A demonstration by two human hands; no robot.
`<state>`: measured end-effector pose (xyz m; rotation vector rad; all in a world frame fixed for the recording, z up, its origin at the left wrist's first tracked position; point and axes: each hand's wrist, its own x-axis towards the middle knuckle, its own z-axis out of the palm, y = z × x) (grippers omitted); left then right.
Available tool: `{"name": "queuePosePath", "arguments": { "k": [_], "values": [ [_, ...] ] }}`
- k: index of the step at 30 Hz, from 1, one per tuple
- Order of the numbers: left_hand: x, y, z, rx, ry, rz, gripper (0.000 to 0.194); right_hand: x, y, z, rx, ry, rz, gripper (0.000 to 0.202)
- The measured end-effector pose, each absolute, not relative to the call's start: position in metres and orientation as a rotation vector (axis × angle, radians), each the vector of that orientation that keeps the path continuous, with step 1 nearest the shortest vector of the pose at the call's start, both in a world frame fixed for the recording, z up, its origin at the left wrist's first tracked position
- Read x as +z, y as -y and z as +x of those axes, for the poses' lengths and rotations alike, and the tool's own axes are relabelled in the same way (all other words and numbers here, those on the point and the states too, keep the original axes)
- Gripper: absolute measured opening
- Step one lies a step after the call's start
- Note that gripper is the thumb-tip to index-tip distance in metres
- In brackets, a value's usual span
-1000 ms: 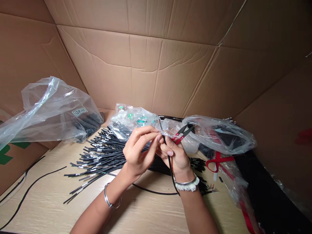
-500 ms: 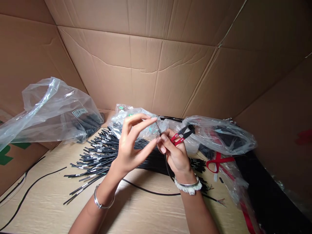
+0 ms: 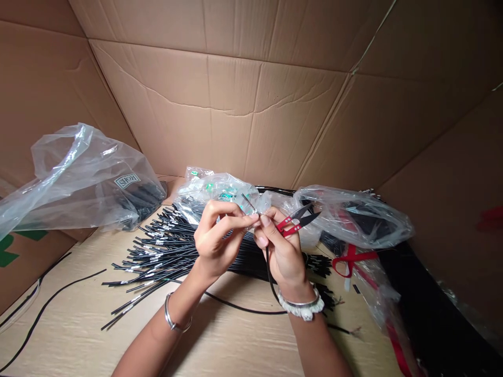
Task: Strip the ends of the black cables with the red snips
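Observation:
A black cable (image 3: 269, 277) rises between my hands, its thin stripped tip pointing up and to the left. My right hand (image 3: 283, 251) pinches it just below the end between thumb and finger. The same hand also holds red-handled thread snips (image 3: 299, 220), their dark blades apart and pointing right. My left hand (image 3: 220, 238) is closed in a pinch on the cable's end, fingertips meeting those of the right. Behind and below both hands lies a large bundle of black cables (image 3: 157, 251) with white-marked ends.
A clear plastic bag (image 3: 90, 178) with dark contents stands at the left. More clear bags (image 3: 353, 214) lie behind and right, near a red ribbon (image 3: 353, 259). Loose black cable (image 3: 51, 301) lies on the table's left. Cardboard walls (image 3: 228, 89) enclose the table.
My left hand's spread fingers have come down and closed on the cable's end. The right hand has stayed nearly in place, with the snips turned slightly.

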<state>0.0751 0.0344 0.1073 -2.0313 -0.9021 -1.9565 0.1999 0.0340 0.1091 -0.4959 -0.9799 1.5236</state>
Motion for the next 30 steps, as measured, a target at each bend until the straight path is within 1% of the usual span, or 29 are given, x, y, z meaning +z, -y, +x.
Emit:
{"name": "queuePosePath", "arguments": {
  "k": [5, 7, 8, 9, 10, 11, 12, 14, 15, 17, 21, 27, 30],
  "values": [
    [0.102, -0.039, 0.078, -2.015, 0.952, -2.026, 0.025, 0.106, -0.037, 0.197, 1.448, 1.005, -0.513, 0.022],
    [0.104, -0.040, 0.077, -2.054, 0.938, -2.108, 0.018, 0.102, -0.039, 0.198, 1.351, 1.063, -0.527, 0.022],
    [0.105, -0.040, 0.075, -2.100, 0.923, -2.176, 0.011, 0.100, -0.040, 0.198, 1.294, 1.099, -0.538, 0.021],
    [0.107, -0.039, 0.074, -2.171, 0.913, -2.242, 0.010, 0.099, -0.040, 0.198, 1.235, 1.134, -0.552, 0.020],
    [0.110, -0.039, 0.073, -2.264, 0.929, -2.287, 0.017, 0.097, -0.040, 0.199, 1.178, 1.164, -0.570, 0.017],
    [0.113, -0.037, 0.071, -2.368, 0.984, -2.295, 0.022, 0.097, -0.040, 0.199, 1.125, 1.193, -0.590, 0.015],
    [0.116, -0.036, 0.070, -2.462, 1.079, -2.269, 0.024, 0.097, -0.040, 0.199, 1.076, 1.221, -0.611, 0.012],
    [0.123, -0.033, 0.068, -2.544, 1.321, -2.191, 0.016, 0.098, -0.039, 0.199, 0.988, 1.272, -0.656, 0.009],
    [0.126, -0.031, 0.068, -2.509, 1.422, -2.187, 0.011, 0.099, -0.038, 0.199, 0.952, 1.295, -0.677, 0.009],
    [0.131, -0.028, 0.067, -2.318, 1.529, -2.264, 0.008, 0.102, -0.038, 0.199, 0.906, 1.323, -0.712, 0.008],
    [0.136, -0.025, 0.067, -1.950, 1.487, -2.338, 0.007, 0.103, -0.038, 0.199, 0.893, 1.311, -0.751, 0.007],
    [0.131, -0.022, 0.072, -1.710, 1.319, -2.181, 0.006, 0.101, -0.038, 0.200, 0.918, 1.276, -0.771, 0.008],
    [0.131, -0.022, 0.074, -1.740, 1.328, -2.181, 0.004, 0.100, -0.039, 0.201, 0.921, 1.264, -0.786, 0.010]
  ]
}}
